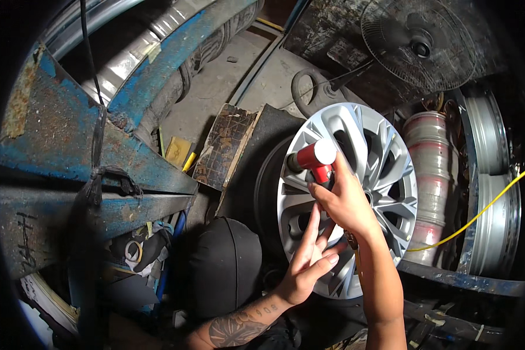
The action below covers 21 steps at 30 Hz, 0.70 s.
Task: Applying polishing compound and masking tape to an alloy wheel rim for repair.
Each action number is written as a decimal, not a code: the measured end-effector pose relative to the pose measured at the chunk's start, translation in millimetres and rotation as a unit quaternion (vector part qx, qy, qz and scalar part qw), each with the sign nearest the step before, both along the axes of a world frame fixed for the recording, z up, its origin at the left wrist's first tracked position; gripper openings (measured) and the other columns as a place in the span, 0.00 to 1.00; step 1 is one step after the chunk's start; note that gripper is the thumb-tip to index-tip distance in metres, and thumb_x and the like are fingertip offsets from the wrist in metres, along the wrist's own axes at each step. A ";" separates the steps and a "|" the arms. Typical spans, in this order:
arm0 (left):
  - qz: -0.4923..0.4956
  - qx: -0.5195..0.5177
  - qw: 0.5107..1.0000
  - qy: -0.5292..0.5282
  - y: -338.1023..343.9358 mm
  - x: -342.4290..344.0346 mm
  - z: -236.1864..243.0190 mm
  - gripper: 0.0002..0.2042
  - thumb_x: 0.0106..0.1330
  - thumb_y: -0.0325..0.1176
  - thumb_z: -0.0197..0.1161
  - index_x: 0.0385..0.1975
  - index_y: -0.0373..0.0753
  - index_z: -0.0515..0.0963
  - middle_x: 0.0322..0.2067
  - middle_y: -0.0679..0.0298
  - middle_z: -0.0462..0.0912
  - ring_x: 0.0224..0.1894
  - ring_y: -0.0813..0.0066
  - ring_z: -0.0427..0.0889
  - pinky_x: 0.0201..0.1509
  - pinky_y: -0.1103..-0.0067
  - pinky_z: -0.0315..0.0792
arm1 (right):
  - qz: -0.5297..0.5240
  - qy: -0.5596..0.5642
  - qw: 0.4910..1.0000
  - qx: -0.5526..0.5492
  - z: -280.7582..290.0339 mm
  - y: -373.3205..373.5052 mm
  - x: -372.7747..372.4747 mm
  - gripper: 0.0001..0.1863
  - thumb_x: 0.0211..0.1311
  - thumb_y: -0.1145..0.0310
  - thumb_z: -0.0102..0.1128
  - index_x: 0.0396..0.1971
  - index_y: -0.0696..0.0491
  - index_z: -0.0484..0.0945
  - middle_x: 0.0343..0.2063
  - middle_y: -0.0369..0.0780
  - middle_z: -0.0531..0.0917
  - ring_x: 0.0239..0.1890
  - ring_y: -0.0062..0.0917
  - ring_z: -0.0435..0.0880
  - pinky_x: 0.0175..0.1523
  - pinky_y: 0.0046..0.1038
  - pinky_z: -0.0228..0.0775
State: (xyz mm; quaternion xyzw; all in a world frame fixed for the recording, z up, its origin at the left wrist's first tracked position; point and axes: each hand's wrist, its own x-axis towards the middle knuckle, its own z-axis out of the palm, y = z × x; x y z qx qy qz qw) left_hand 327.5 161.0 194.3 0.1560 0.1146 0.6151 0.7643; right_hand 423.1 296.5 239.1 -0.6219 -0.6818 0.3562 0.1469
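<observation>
Left hand (309,262) lies open, fingers spread flat against the silver multi-spoke alloy wheel (385,169) standing upright. Right hand (344,201) grips a red cylindrical handheld power tool (311,158), its head pressed on the wheel face. Work appears underway, not finished. Behind: a round wire-guard fan (419,44).

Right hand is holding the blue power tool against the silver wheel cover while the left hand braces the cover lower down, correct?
Not quite: the power tool is red with a pale end, not blue. The head view shows the right hand holding it against the silver wheel cover, with the left hand braced lower down.
</observation>
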 end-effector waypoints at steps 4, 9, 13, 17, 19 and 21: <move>-0.012 -0.014 1.000 -0.016 3.3 -7.0 -2.2 0.47 0.72 0.27 0.54 0.80 0.40 0.23 0.82 0.53 0.32 0.84 0.56 0.39 0.82 0.59 0.47 | 0.079 -0.035 0.996 -0.029 2.9 7.5 -8.6 0.24 0.60 0.71 0.64 0.51 0.60 0.64 0.23 0.57 0.80 0.30 0.56 0.84 0.39 0.46 0.73; -0.018 0.006 1.000 -0.022 2.3 1.0 -12.3 0.48 0.71 0.26 0.53 0.80 0.39 0.22 0.82 0.53 0.23 0.84 0.54 0.38 0.82 0.56 0.45 | 0.109 -0.067 0.992 -0.019 9.6 11.1 -6.8 0.24 0.59 0.71 0.65 0.51 0.60 0.63 0.21 0.56 0.79 0.29 0.56 0.83 0.40 0.49 0.73; -0.007 -0.008 0.999 -0.030 6.1 -0.1 -7.6 0.50 0.68 0.27 0.55 0.79 0.37 0.22 0.82 0.54 0.24 0.83 0.54 0.40 0.81 0.57 0.48 | 0.127 -0.052 0.990 -0.045 17.1 19.5 -10.3 0.25 0.59 0.71 0.66 0.51 0.61 0.63 0.22 0.56 0.79 0.31 0.57 0.82 0.40 0.48 0.72; -0.012 -0.023 1.000 0.003 -3.5 2.3 -8.3 0.52 0.66 0.29 0.56 0.79 0.36 0.22 0.82 0.55 0.30 0.83 0.56 0.45 0.80 0.58 0.50 | 0.144 -0.051 0.986 -0.061 20.4 17.4 -12.6 0.24 0.59 0.72 0.66 0.51 0.61 0.64 0.22 0.56 0.80 0.32 0.58 0.82 0.39 0.48 0.72; -0.024 -0.007 1.000 0.018 -2.5 1.2 -4.4 0.52 0.66 0.30 0.57 0.80 0.36 0.23 0.82 0.54 0.33 0.82 0.58 0.46 0.80 0.59 0.50 | 0.157 -0.075 0.982 -0.067 27.1 16.8 -15.7 0.25 0.59 0.71 0.66 0.51 0.60 0.63 0.23 0.57 0.80 0.33 0.59 0.82 0.40 0.49 0.72; -0.022 -0.003 1.000 0.012 6.5 -2.5 -8.6 0.51 0.69 0.31 0.58 0.80 0.36 0.23 0.82 0.53 0.30 0.83 0.58 0.45 0.80 0.60 0.49 | 0.144 -0.091 0.985 -0.021 14.7 17.5 -13.0 0.25 0.59 0.71 0.66 0.52 0.60 0.63 0.24 0.58 0.80 0.33 0.59 0.82 0.40 0.50 0.72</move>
